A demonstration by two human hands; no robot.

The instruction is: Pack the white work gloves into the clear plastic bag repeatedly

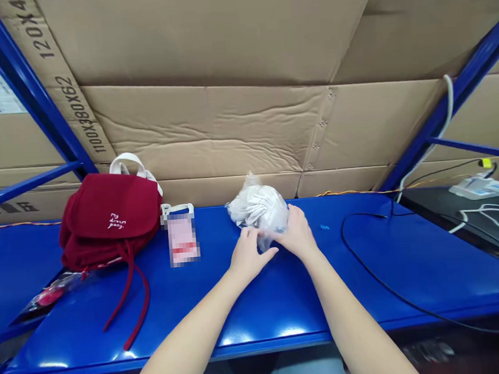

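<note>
A clear plastic bag (257,206) with white cloth-like items inside lies on the blue shelf surface (257,300), near its back edge. At the bag's lower left is my left hand (248,255), its fingers bent against the plastic and its thumb pointing right. My right hand (295,232) wraps the bag's lower right side, with fingers on the plastic. Both hands appear to grip the bag's near end, where the plastic is bunched. Some fingertips are hidden by the bag and hands.
A red backpack (115,219) with hanging cords sits at the left, beside a pink card (182,237) with a white strap. A black cable (366,264) curves across the right side. White devices (484,185) stand far right. Cardboard (211,127) lines the back.
</note>
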